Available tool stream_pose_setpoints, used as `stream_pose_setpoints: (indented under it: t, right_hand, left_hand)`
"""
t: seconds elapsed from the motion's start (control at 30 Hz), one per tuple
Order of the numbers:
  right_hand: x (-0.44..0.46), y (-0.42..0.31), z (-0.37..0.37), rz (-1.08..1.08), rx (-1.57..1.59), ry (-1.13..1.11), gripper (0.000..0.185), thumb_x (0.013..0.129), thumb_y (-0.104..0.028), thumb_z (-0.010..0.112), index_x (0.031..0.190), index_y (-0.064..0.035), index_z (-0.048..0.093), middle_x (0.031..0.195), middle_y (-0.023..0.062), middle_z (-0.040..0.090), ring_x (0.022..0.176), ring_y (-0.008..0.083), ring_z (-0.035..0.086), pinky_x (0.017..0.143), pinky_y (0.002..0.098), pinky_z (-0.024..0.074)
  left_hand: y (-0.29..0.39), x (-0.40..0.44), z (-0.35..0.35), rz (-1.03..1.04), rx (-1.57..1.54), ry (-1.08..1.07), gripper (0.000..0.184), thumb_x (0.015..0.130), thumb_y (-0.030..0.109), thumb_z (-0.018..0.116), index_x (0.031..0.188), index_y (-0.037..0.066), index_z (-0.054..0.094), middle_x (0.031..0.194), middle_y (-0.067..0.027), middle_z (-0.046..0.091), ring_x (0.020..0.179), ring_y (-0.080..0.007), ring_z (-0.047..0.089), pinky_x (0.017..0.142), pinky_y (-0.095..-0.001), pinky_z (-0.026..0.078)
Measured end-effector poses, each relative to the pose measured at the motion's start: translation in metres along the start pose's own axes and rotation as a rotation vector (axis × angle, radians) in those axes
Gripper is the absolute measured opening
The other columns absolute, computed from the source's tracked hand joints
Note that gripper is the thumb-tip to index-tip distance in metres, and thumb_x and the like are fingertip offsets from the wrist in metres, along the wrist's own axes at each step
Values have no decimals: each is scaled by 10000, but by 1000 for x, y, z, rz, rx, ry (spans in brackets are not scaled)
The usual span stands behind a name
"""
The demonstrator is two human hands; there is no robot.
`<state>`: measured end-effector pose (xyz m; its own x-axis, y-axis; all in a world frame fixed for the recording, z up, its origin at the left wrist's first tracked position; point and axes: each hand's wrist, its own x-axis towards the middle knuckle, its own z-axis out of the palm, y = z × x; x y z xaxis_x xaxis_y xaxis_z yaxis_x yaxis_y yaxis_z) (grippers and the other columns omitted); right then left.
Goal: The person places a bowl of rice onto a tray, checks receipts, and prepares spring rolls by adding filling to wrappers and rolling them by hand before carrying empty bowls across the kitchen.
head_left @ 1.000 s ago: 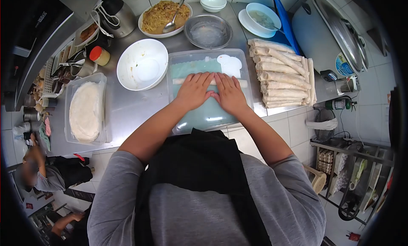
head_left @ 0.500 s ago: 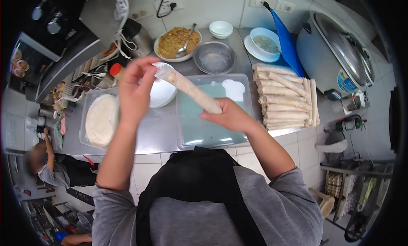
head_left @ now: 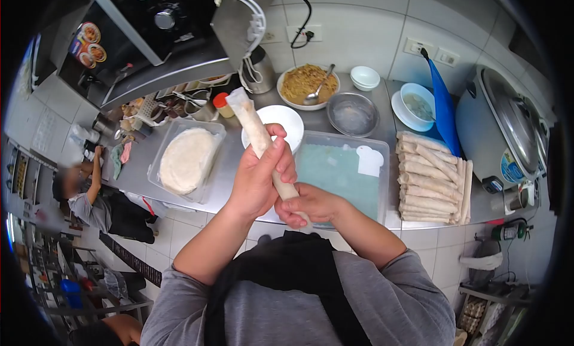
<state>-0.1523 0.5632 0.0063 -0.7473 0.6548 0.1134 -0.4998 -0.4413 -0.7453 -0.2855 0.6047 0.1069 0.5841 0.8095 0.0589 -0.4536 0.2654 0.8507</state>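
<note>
A long pale wrapped roll (head_left: 255,129) is held up at a slant in front of my apron, its upper end pointing to the upper left. My left hand (head_left: 262,169) is closed round its middle. Lower down, my right hand (head_left: 305,205) grips it near the bottom end, close against the left hand. Behind and to the right lies a plastic lid over a green surface (head_left: 338,166), with a white cut-out shape (head_left: 369,160) on it. A stack of similar rolls (head_left: 427,181) lies farther right.
A tub of round pale wrappers (head_left: 188,160) stands left, beside a white bowl (head_left: 281,125). Behind are a plate of shredded filling (head_left: 305,86), a metal bowl (head_left: 353,114), a bowl of liquid (head_left: 418,101) and a large cooker (head_left: 493,125). A co-worker (head_left: 98,205) is at far left.
The roll has gone from lying under both hands on the lid to being lifted and tilted more upright. My left hand has come down from its top end and closed round it. The view has turned left.
</note>
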Motion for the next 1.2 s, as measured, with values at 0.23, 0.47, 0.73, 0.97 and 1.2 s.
stream_pose_setpoints:
  t: [0.23,0.47,0.73,0.97,1.2]
  right_hand:
    - [24,-23,37,-84,-906,303,405,891,-220,689,1200,-18,524,1062,83,633,982,225,613,894,337,481]
    - [75,-3,66,137,-702,300,446,858,-120,666,1260,2,517,1031,172,674,994,299,669,871,352,500]
    - [123,11,99,-377,-936,463,275,883,-142,686,1099,-5,585,917,98,661,782,207,654,713,335,519]
    - [132,10,114,46,-359,40,213,888,-177,713,966,-37,572,713,-14,520,538,63,487,517,220,392]
    - [161,33,133,-146,-875,343,252,874,-223,727,970,-36,588,817,8,606,784,93,557,721,283,466]
  left_hand:
    - [13,-19,-8,231,208,237,171,1025,241,516,1110,103,460,714,21,394,619,-89,400,619,-232,384]
    - [63,-42,-41,282,147,-2,175,1032,235,510,1106,82,472,771,18,444,664,-97,435,641,-253,420]
    - [96,-71,-70,419,369,43,279,1023,301,522,1155,66,448,814,-14,470,696,-128,482,686,-267,447]
    - [113,-84,-115,114,-94,-673,430,1011,489,471,1070,63,463,694,17,435,606,-70,438,617,-237,432]
    - [139,-112,-97,376,331,-145,342,1015,401,513,964,67,461,719,-6,454,626,-77,435,561,-250,392]
